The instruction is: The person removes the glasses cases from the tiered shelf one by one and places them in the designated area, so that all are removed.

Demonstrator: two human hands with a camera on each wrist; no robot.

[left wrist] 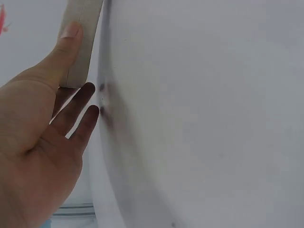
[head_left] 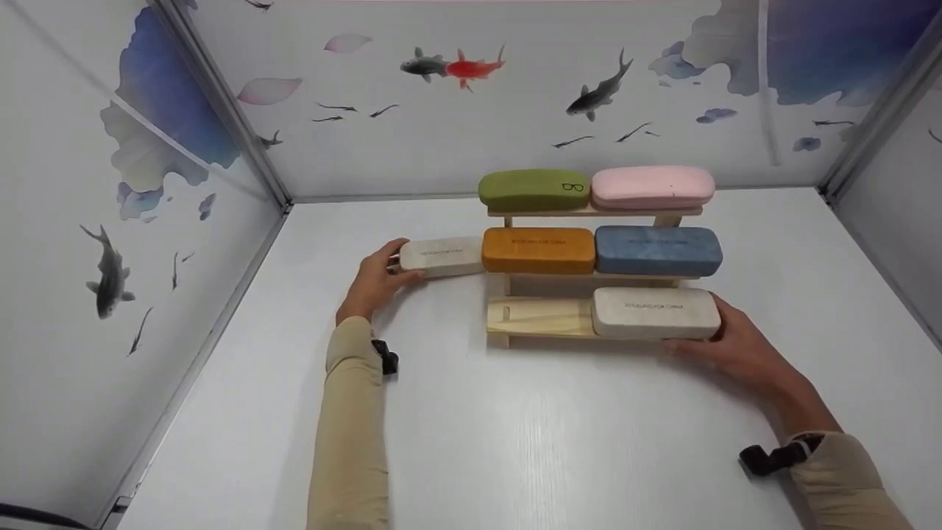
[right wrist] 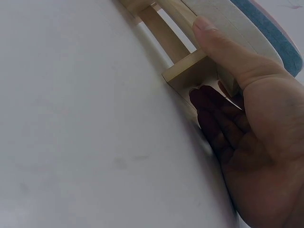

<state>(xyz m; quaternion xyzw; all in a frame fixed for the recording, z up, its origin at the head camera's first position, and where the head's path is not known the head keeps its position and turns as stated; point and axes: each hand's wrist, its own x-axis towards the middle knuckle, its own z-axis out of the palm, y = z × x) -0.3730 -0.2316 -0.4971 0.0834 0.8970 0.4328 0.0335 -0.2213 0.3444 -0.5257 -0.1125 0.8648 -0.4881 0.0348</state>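
In the head view, my left hand (head_left: 373,282) holds the left end of a whitish glasses case (head_left: 441,256), its thumb along the near side. The case's right end meets the orange glasses case (head_left: 539,250). The left wrist view shows the left thumb (left wrist: 71,35) pressed on the whitish case (left wrist: 83,59), with the lower fingers spread below it. My right hand (head_left: 743,346) grips the right end of the wooden rack (head_left: 541,316), beside a second whitish case (head_left: 655,313) on the lowest shelf. Its thumb lies along the front; other fingers reach under the shelf end (right wrist: 190,66).
A blue glasses case (head_left: 659,250) shares the middle shelf with the orange one. Green (head_left: 533,189) and pink (head_left: 653,187) cases lie on the top shelf. The rack stands on a white table (head_left: 544,442), enclosed by panels (head_left: 515,147) printed with fish.
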